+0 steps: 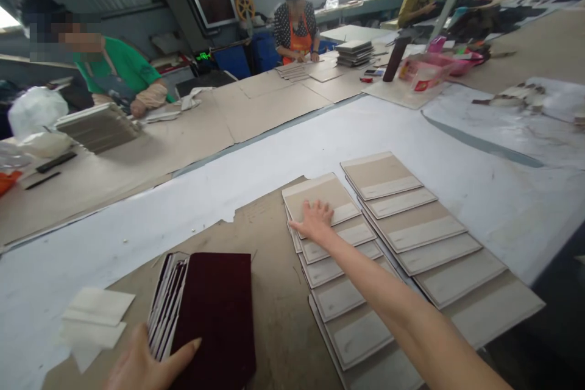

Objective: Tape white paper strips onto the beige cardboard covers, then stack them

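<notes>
At the lower left, my left hand (148,361) grips the left edge of a stack of dark maroon covered boards (222,311). The thumb lies over the top board, and the other fingers are mostly hidden beside the layered pale edges. Farther forward, my right hand (315,219) lies with fingers spread on the farthest beige board (340,195) of an overlapping row. Each board there has a paler strip along its near side. A second overlapping row of beige boards (381,177) runs alongside to the right, partly behind my right forearm.
White paper pieces (98,308) lie left of the maroon stack on a brown sheet (274,292). Across the white-covered table, a person in green (123,64), another in an orange apron (299,36) and one in yellow (414,3) sit. A pink basket (425,70) stands at back right.
</notes>
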Tool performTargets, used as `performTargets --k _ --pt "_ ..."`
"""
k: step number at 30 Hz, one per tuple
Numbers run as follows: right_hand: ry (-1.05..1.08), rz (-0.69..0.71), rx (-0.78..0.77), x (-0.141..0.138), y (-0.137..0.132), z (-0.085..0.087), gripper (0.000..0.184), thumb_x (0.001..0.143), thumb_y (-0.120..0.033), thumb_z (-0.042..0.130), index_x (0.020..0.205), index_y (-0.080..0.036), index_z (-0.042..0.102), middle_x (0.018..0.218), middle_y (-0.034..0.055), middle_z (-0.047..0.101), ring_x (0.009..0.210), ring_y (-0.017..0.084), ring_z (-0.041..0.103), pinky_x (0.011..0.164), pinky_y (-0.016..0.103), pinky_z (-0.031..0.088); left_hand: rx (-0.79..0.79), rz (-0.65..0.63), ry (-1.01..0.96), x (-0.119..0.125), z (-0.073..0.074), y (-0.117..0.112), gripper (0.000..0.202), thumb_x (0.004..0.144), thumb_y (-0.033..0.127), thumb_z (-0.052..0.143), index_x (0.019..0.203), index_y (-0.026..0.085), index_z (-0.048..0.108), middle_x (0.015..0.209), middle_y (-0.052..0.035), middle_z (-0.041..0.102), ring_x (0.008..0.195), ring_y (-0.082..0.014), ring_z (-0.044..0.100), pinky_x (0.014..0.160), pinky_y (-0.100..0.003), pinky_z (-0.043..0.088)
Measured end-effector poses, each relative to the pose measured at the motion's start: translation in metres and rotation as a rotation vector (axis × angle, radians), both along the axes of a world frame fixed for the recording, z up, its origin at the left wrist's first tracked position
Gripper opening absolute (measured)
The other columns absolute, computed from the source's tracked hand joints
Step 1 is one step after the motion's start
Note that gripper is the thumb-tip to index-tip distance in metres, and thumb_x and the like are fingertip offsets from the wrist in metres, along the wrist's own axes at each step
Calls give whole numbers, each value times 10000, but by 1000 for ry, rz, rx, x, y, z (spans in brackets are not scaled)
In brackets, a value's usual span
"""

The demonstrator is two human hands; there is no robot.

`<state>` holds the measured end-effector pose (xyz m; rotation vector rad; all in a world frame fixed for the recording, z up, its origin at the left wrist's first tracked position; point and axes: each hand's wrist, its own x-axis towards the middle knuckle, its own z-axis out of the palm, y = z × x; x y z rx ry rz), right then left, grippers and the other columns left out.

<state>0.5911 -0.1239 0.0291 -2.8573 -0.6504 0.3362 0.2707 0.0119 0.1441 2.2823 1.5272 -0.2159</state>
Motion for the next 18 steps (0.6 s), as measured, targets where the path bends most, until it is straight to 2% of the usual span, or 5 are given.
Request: performTargets --k 3,9,13,16,18 --pt "78 10 -90 -2 16 -8 938 625 -677 598 1372 -210 276 1404 273 169 1237 524 164 893 671 150 -44 36 84 8 8 -6 830 512 747 488 1057 131 376 945 -188 590 909 -374 580 805 -479 454" --pt "98 10 -145 0 18 -5 835 717 -621 526 1377 -176 273 1404 283 171 1248 522 162 900 675 178 -111 14 50 12 24 -8 593 566 635 517 925 193 354 870 -113 594 829 -315 594 755 -425 459" --pt "118 67 -180 -6 20 9 710 757 -494 543 1301 -62 399 1313 317 338 1194 477 333 846 592 359 -134 22 18 13 29 -6 600 541 610 531 931 195 342 886 -103 589 839 -304 589 753 -409 451" --pt "105 140 -177 -15 26 30 353 779 -191 528 1076 -9 584 1115 292 539 1070 360 516 809 462 443 -156 -11 2 10 31 -3 608 544 607 532 939 187 339 892 -107 585 845 -306 584 752 -406 442" --pt "56 181 -164 -20 28 55 267 762 -42 466 974 -6 624 1014 257 602 1011 313 565 805 409 459 -163 -42 4 8 32 -1 607 557 605 535 945 183 335 892 -107 581 856 -314 578 754 -408 435"
